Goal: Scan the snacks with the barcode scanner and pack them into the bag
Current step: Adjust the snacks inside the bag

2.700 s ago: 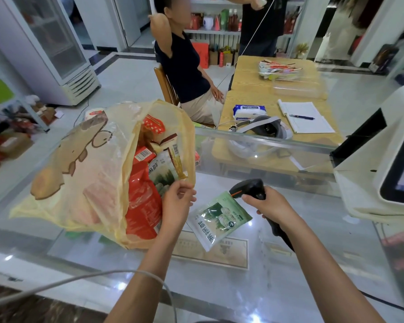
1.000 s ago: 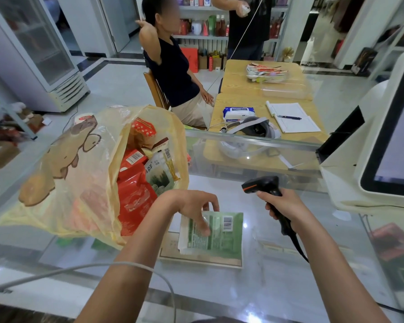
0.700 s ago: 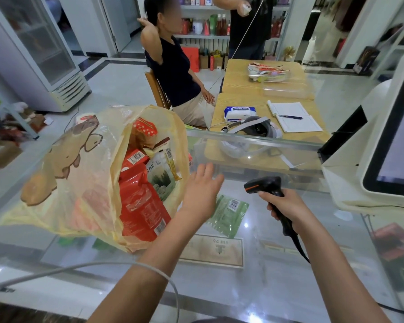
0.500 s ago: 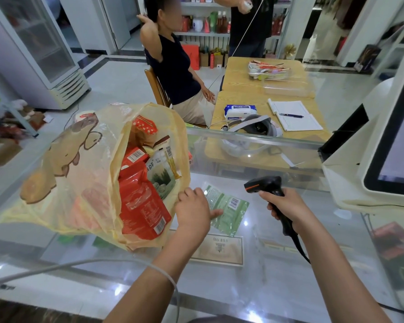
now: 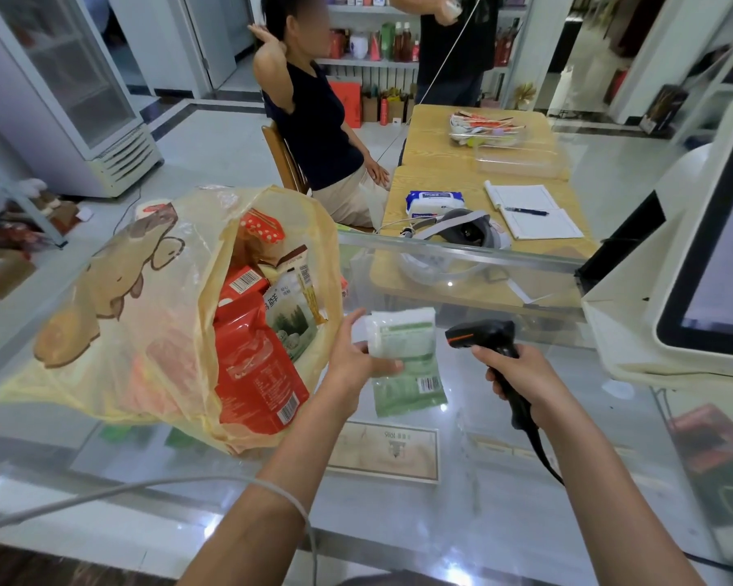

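Left hand [image 5: 356, 359] pinches a flat, blurred white-green packet [image 5: 403, 332] at frame centre, over the glossy glass bench [image 5: 483, 522]. Second green packet [image 5: 411, 389] lies flat just below it. Right hand [image 5: 525, 376] grips the black plastic scanner [image 5: 481, 334]. Crinkly translucent yellow bag [image 5: 145, 323] centre-left, mouth gaping toward the packets. Bare glass across the lower frame.

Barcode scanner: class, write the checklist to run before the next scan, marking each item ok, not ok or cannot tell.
1. Left hand grips the green snack packet: ok.
2. The packet's barcode faces the camera, uncovered: ok.
3. Right hand holds the barcode scanner: ok.
4. Scanner head aimed at that barcode: cannot tell.
5. Yellow bag mouth open beside the packet: ok.
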